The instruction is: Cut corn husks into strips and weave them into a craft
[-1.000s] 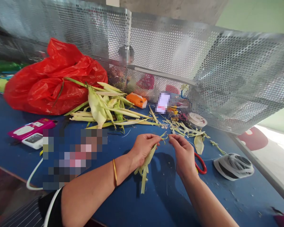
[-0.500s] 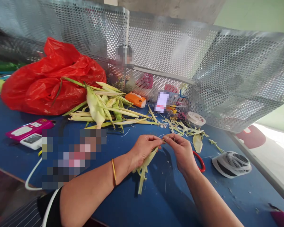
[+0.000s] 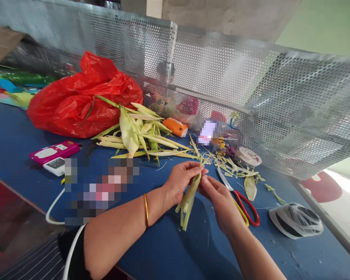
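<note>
Your left hand [image 3: 182,179] pinches the top of the leaf strip bundle [image 3: 188,198], which hangs over the blue tabletop [image 3: 169,249], long axis running from the upper right down to the lower left. Your right hand [image 3: 218,198] grips the same bundle just beside it, with the scissors [image 3: 240,196] close by.

On blue desk [image 3: 14,132]: red plastic bag [image 3: 84,101] far left, leaf heap [image 3: 137,134] just beside it; red-handled scissors [image 3: 246,204] near wrapped white spool [image 3: 296,221]; perforated metal screen [image 3: 221,66] behind.
</note>
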Motion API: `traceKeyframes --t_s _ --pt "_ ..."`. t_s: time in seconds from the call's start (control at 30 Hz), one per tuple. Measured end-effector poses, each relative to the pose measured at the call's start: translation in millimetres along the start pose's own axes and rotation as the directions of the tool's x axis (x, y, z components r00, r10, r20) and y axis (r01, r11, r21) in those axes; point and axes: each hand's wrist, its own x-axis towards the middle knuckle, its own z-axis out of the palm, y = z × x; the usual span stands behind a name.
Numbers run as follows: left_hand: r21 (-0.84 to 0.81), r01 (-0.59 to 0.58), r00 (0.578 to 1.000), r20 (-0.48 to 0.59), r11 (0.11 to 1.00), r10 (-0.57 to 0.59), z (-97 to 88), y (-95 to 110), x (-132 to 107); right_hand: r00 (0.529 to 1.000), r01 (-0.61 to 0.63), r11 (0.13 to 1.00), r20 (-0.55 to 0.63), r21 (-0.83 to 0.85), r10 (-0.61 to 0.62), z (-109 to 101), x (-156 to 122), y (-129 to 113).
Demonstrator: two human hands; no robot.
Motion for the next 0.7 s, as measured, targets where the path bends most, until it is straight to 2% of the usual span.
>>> traceKeyframes --t_s 0.07,0.13,0.3,0.37,0.43,0.5,0.57,0.7 --pt "-0.004 -0.029 1.000 -0.001 1.000 0.029 1.3 0 -1 0.999 -0.037 0.999 0.040 0.027 0.036 9 -5 0" --pt "0.010 -0.045 0.999 0.001 0.999 0.045 1.8 1 -2 0.998 -0.070 0.996 0.005 0.052 0.070 14 -8 1" --pt "0.109 -0.126 0.988 -0.076 0.986 0.134 -3.6 2 4 0.975 -0.210 0.967 -0.038 0.145 0.218 8 -7 -3" --pt "0.108 -0.091 0.988 -0.112 0.990 0.103 -6.8 3 7 0.962 -0.267 0.944 -0.012 0.192 0.274 4 -6 -5" --pt "0.051 -0.015 0.994 -0.111 0.999 0.020 -9.4 3 9 0.951 -0.304 0.918 0.022 0.255 0.309 2 -5 -7" --pt "0.007 0.035 0.994 -0.101 0.999 -0.034 -10.8 4 10 0.948 -0.312 0.898 0.035 0.309 0.317 2 -5 -9" --pt "0.021 0.022 0.996 -0.090 1.000 -0.020 -11.2 4 10 0.948 -0.311 0.896 0.039 0.318 0.316 3 -5 -9" --pt "0.147 -0.023 0.995 -0.097 0.989 0.038 -10.1 3 8 0.970 -0.240 0.951 0.018 0.195 0.241 7 -7 -11"
